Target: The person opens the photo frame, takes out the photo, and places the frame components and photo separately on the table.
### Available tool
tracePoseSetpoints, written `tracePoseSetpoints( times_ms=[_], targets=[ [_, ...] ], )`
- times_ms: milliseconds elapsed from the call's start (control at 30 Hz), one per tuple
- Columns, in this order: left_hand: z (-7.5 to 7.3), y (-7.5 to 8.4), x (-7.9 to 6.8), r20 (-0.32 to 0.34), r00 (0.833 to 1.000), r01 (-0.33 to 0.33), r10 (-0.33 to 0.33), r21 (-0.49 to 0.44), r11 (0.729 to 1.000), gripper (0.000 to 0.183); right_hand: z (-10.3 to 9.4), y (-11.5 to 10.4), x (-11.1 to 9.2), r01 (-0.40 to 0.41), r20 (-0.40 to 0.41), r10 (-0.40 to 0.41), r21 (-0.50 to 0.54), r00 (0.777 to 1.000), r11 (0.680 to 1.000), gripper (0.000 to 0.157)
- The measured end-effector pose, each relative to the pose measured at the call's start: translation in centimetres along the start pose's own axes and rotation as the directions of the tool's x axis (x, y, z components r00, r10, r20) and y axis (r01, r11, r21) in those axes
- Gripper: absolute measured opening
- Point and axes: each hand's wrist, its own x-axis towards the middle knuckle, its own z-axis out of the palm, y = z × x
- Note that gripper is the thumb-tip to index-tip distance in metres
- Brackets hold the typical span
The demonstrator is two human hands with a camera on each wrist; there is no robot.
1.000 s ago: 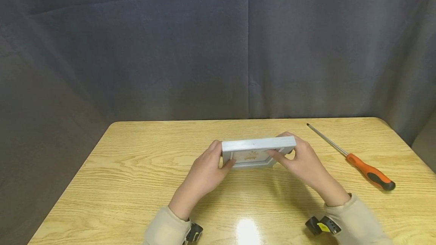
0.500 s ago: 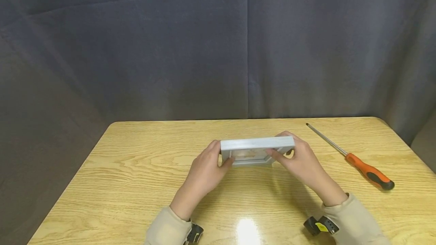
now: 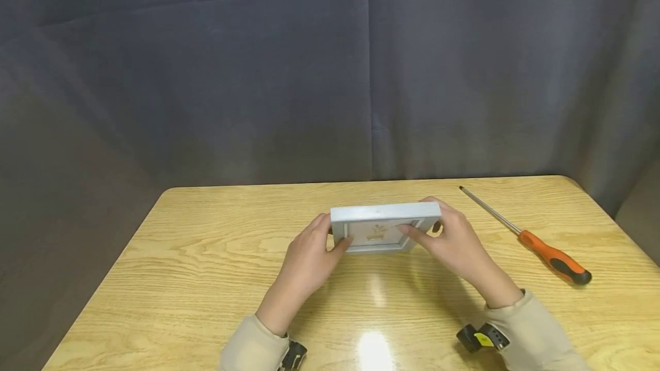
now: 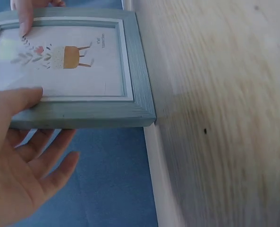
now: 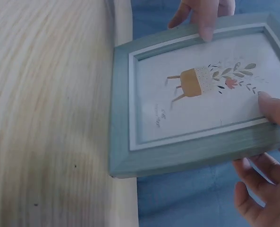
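Note:
Both hands hold a pale blue-grey picture frame (image 3: 385,212) tilted above the table. Its printed insert, a footed yellow pot with leaves and a red flower, shows in the right wrist view, where the picture frame (image 5: 187,156) fills the middle. My left hand (image 3: 307,256) grips the left side, thumb on the front, fingers behind. On the right side my right hand (image 3: 459,245) grips likewise, its thumb reaching over the front onto the picture. In the left wrist view the left hand's (image 4: 21,161) fingers extend beneath the picture frame (image 4: 83,113). The back of the frame is hidden.
A screwdriver (image 3: 552,256) with an orange and black handle lies on the right of the wooden table (image 3: 206,279), its shaft pointing to the far edge. A dark grey curtain (image 3: 258,85) hangs behind the table.
The picture frame stays in both hands and its tilt changes slightly, so the printed picture shows more clearly than half a second ago. The head view has shifted a little.

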Motion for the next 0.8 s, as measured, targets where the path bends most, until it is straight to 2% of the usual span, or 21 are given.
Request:
tracePoseSetpoints(
  times_ms=[167, 433, 600, 800],
  targets=[
    [0.1, 0.2, 0.0, -0.046, 0.999, 0.017, -0.017, 0.008, 1.000, 0.031, -0.2, -0.4, 0.1, -0.013, -0.010, 0.012, -0.025, 1.000, 1.000, 0.022],
    [0.0, 0.4, 0.2, -0.081, 0.996, 0.043, -0.043, -0.001, 0.999, 0.035, 0.0, -1.1, 0.8, -0.115, -0.003, 0.115, -0.042, 0.993, 0.992, 0.023],
    [0.0, 0.3, 0.3, -0.105, 0.989, 0.104, -0.107, -0.032, 0.994, 0.032, 0.5, -1.4, 1.5, -0.171, 0.023, 0.172, -0.023, 0.985, 0.985, 0.023],
    [-0.3, 0.1, 0.5, -0.160, 0.969, 0.170, -0.188, -0.119, 0.978, 0.042, 1.0, -1.7, 2.3, -0.259, 0.078, 0.255, 0.050, 0.964, 0.964, 0.025]
  ],
)
